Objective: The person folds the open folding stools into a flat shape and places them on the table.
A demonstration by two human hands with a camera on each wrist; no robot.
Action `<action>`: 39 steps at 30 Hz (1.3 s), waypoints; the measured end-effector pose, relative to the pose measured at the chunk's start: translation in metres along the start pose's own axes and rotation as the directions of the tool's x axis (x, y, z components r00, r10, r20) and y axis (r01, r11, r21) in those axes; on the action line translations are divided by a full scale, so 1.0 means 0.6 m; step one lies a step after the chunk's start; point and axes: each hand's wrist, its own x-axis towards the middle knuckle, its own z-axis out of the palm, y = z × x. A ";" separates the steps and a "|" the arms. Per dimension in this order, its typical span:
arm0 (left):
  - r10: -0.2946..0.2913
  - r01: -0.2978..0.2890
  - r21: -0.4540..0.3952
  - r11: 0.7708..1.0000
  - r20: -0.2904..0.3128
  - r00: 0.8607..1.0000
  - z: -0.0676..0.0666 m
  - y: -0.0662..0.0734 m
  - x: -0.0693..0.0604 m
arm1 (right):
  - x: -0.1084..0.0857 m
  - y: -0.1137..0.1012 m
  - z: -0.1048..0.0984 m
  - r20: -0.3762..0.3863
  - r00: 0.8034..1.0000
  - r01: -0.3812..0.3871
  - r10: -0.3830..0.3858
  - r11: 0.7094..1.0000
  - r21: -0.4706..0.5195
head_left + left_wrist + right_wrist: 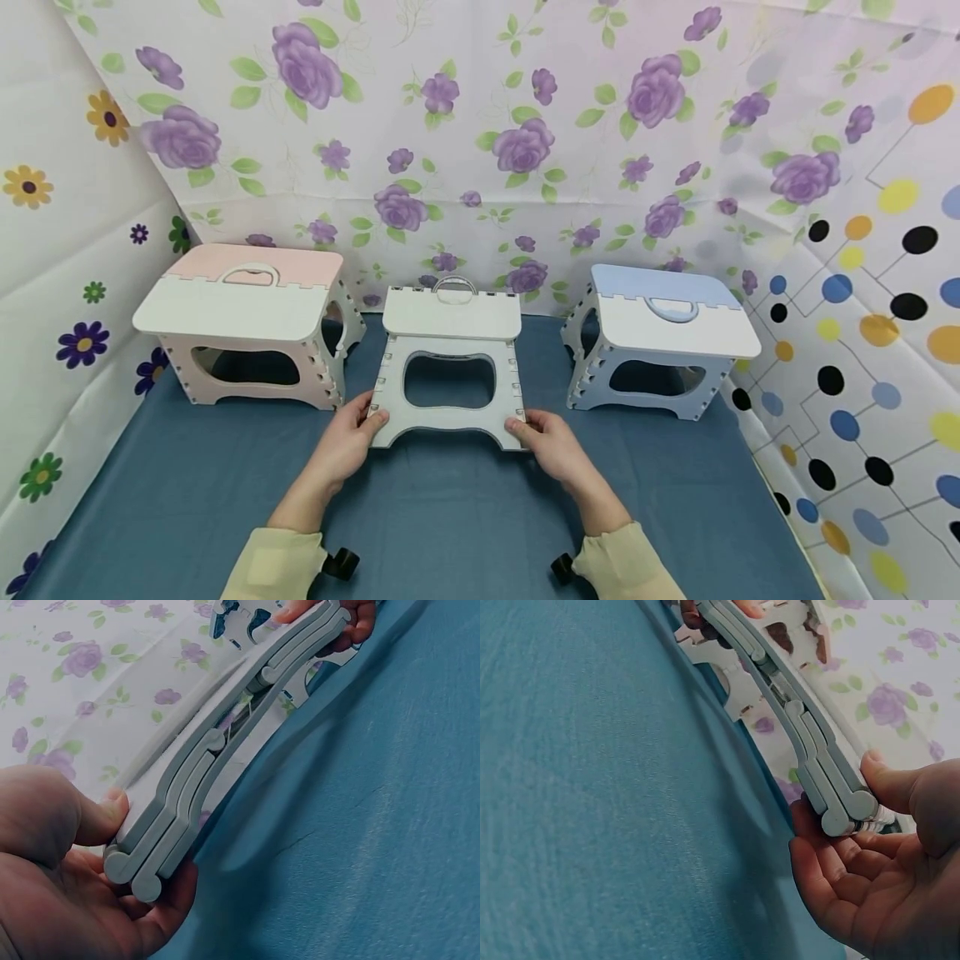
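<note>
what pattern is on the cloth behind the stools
Purple roses with green leaves on the pale fabric backdrop; clearest in the head view.

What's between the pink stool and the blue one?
Head view: the pale folding stool, near corners held by the left hand and right hand.

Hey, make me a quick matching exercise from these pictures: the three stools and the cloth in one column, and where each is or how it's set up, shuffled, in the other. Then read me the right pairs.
Things
1. Pink-and-white stool
2. Pale grey stool
3. Blue-and-white stool
4. Dark blue cloth

Places and states
A. Standing unfolded, on the right
B. Spread out beneath the standing stools
C. Standing unfolded, on the left
D. Held at both near corners, in the middle

Right pairs: 1-C; 2-D; 3-A; 4-B
</note>
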 end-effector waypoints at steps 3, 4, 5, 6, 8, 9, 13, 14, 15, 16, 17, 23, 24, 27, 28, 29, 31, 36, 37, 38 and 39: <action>-0.033 0.033 0.007 0.999 0.005 0.999 0.001 -0.003 -0.001 | 0.001 0.002 0.003 0.006 1.000 -0.015 0.015 1.000 -0.007; -0.041 0.041 0.006 0.999 0.009 0.999 0.001 -0.005 -0.001 | 0.001 0.003 0.003 0.007 1.000 -0.019 0.019 1.000 -0.009; -0.048 0.048 0.004 0.999 0.011 0.999 0.001 -0.006 -0.001 | 0.002 0.004 0.004 0.007 1.000 -0.024 0.024 1.000 -0.011; -0.052 0.052 0.003 0.999 0.015 0.999 0.001 -0.008 -0.002 | 0.003 0.005 0.005 0.007 1.000 -0.028 0.028 1.000 -0.012; -0.062 0.062 0.003 0.998 0.022 0.998 0.001 -0.013 -0.003 | 0.002 0.007 0.007 0.012 0.999 -0.036 0.036 0.999 -0.013; -0.068 0.068 0.001 0.998 0.025 0.997 0.001 -0.016 -0.004 | 0.002 0.009 0.008 0.017 0.999 -0.042 0.042 0.999 -0.013; -0.089 0.089 -0.005 0.996 0.033 0.995 0.001 -0.026 -0.006 | 0.002 0.016 0.013 0.043 0.997 -0.058 0.058 0.998 -0.017; -0.092 0.092 -0.010 0.996 0.034 0.995 0.002 -0.028 -0.006 | 0.002 0.019 0.014 0.047 0.997 -0.061 0.062 0.998 -0.016; -0.093 0.094 -0.013 0.996 0.032 0.995 0.003 -0.029 -0.006 | 0.003 0.021 0.015 0.050 0.997 -0.062 0.063 0.998 -0.015; -0.095 0.095 -0.015 0.995 0.032 0.995 0.004 -0.029 -0.006 | 0.004 0.023 0.015 0.050 0.997 -0.061 0.062 0.998 -0.018; -0.095 0.095 -0.016 0.995 0.031 0.995 0.004 -0.030 -0.005 | 0.006 0.024 0.015 0.049 0.997 -0.061 0.062 0.998 -0.021; -0.099 0.100 -0.016 0.995 0.048 0.994 0.005 -0.031 0.002 | 0.009 0.024 0.014 0.039 0.996 -0.076 0.078 0.996 -0.046; -0.099 0.100 -0.014 0.995 0.052 0.994 0.005 -0.030 0.003 | 0.010 0.023 0.014 0.038 0.996 -0.080 0.082 0.996 -0.048; -0.104 0.104 -0.005 0.995 0.061 0.993 0.005 -0.030 0.004 | 0.011 0.024 0.013 0.036 0.995 -0.091 0.093 0.995 -0.049; -0.106 0.107 -0.004 0.994 0.061 0.992 0.006 -0.030 0.004 | 0.012 0.025 0.013 0.037 0.994 -0.097 0.099 0.994 -0.050; -0.108 0.109 -0.003 0.994 0.061 0.992 0.006 -0.030 0.004 | 0.012 0.026 0.013 0.039 0.994 -0.101 0.103 0.994 -0.050; -0.109 0.109 -0.001 0.994 0.053 0.993 0.006 -0.031 0.004 | 0.014 0.027 0.013 0.042 0.994 -0.099 0.101 0.994 -0.051; -0.071 0.072 0.087 0.994 -0.020 0.997 0.006 -0.034 0.000 | 0.016 0.029 0.014 0.044 0.996 -0.081 0.083 0.996 -0.043; -0.057 0.061 0.118 0.991 -0.034 0.998 0.006 -0.034 -0.001 | 0.016 0.029 0.014 0.041 0.996 -0.080 0.081 0.996 -0.041; -0.047 0.053 0.144 0.988 -0.049 0.998 0.006 -0.033 -0.002 | 0.015 0.029 0.014 0.035 0.996 -0.081 0.083 0.996 -0.042; -0.037 0.046 0.163 0.985 -0.057 0.998 0.007 -0.033 -0.003 | 0.014 0.030 0.014 0.031 0.997 -0.075 0.076 0.996 -0.046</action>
